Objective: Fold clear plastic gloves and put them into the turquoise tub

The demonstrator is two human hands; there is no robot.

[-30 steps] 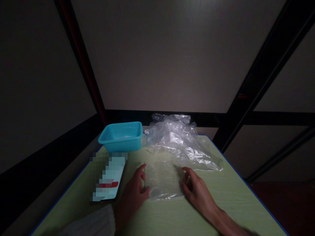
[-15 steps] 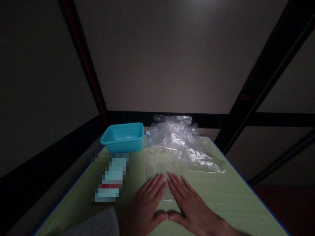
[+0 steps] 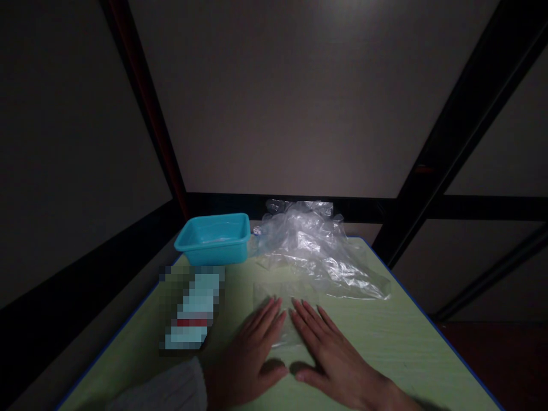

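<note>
The clear plastic sheet (image 3: 280,297) lies flat on the green worktop (image 3: 385,348), just in front of you, its long axis running away from you toward the far edge. In the head view, your left hand (image 3: 250,357) and right hand (image 3: 329,354) both rest palm-down on its near part, fingers spread flat and pointing away, thumbs nearly meeting; neither grips anything. Beyond it sits a crumpled heap of clear plastic (image 3: 317,248). A teal tub (image 3: 214,238) stands at the far left, with a blurred flat item (image 3: 192,311) near your left hand.
</note>
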